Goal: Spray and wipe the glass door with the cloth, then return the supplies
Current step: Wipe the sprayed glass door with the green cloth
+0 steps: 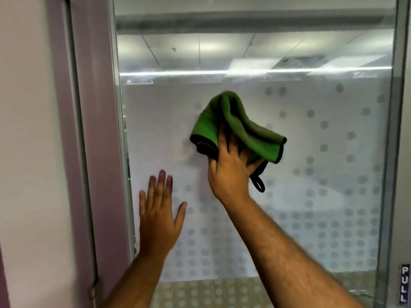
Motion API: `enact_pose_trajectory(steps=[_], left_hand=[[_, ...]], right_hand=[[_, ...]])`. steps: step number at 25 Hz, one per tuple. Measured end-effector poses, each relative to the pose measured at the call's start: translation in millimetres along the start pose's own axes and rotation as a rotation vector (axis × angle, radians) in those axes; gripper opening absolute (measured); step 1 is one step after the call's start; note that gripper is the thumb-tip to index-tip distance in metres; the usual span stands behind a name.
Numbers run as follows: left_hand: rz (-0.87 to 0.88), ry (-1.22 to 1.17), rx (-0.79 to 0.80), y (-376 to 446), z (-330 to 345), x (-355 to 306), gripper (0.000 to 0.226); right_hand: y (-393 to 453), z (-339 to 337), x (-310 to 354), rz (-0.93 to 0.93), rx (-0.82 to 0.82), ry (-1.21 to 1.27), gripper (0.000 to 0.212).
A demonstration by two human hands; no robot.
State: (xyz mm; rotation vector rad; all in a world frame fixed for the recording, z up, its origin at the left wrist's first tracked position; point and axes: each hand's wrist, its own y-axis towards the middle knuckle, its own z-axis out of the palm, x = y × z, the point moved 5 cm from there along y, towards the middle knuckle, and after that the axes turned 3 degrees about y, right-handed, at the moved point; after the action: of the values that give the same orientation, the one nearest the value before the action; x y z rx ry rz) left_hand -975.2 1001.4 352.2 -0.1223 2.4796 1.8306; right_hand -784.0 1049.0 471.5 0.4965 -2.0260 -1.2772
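Observation:
The glass door fills the view, frosted with a pattern of grey dots on its lower part and clear above. My right hand grips a green cloth with a black edge and a black loop, and presses it against the glass near the door's middle. My left hand lies flat on the glass lower left, fingers spread, holding nothing. No spray bottle is in view.
A mauve door frame and a pale wall stand at the left. A metal stile bounds the door at the right, with a small "PULL" label low on it. Ceiling lights show through the clear upper glass.

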Motion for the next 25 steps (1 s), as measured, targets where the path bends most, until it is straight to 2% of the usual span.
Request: enact_pose_trajectory(steps=[3,6,12,15,18,21,23,25], left_hand=[[-0.001,0.012,0.015,-15.0,6.5,2.3,0.080],[0.017,-0.004,0.021,-19.6,3.3,4.0,0.080],[0.014,-0.054,0.139,-55.6,-6.2,9.4,0.083],[0.008,-0.072,0.234,-79.8,-5.7,10.5,0.090],[0.019,-0.149,0.309,-96.0,-9.1,13.8,0.092],[0.030,-0.224,0.339,-102.9,-17.8,24.3,0.093],[-0.013,-0.238,0.354,-109.9,-27.9,37.0,0.094],[-0.054,-0.260,0.374,-115.6,-36.0,47.0,0.096]], right_hand=[[0.6,10.1,25.0,-0.217,0.052,-0.098,0.075],[-20.3,7.1,11.2,-0.390,0.139,-0.186,0.064],[-104.2,1.3,-46.8,-0.501,0.361,-0.291,0.055],[-142.4,-8.2,-81.3,-0.345,0.351,-0.310,0.054],[-194.1,1.0,-89.5,0.000,0.340,-0.246,0.054],[-211.1,21.4,-63.7,0.277,0.316,-0.057,0.058],[-197.6,31.2,-34.7,0.313,0.280,0.042,0.064],[-179.3,42.1,-0.5,0.187,0.305,0.021,0.065]])
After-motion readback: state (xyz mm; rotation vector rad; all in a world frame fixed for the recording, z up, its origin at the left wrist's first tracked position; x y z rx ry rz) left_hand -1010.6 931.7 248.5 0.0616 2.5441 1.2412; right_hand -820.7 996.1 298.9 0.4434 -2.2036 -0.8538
